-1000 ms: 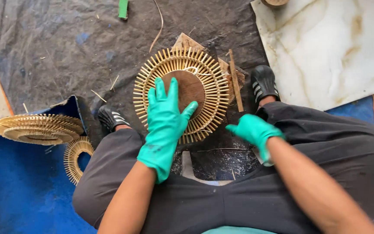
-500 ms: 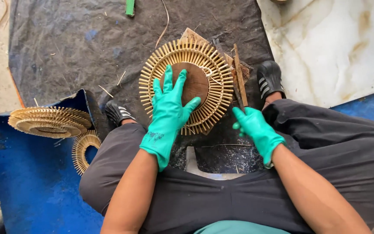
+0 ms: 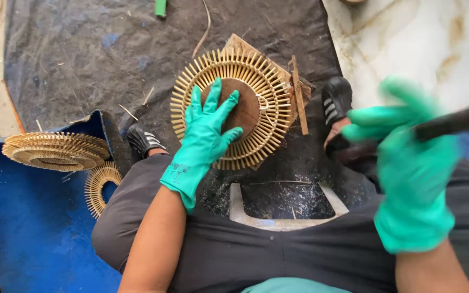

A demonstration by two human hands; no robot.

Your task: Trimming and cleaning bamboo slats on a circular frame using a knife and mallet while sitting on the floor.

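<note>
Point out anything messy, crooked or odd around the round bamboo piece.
Loose splinters and pale dust litter the dark mat. A wooden stick lies loose beside the disc under the left hand. The right hand and its dark tool are blurred.

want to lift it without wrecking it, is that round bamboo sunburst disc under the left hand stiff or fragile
The bamboo sunburst disc probably lifts as one stiff piece, since its slats fan out from a solid brown wooden centre. The thin slat tips look apt to snap if gripped at the rim. It seems light, and lying flat under the left hand it is unlikely to roll.
</note>
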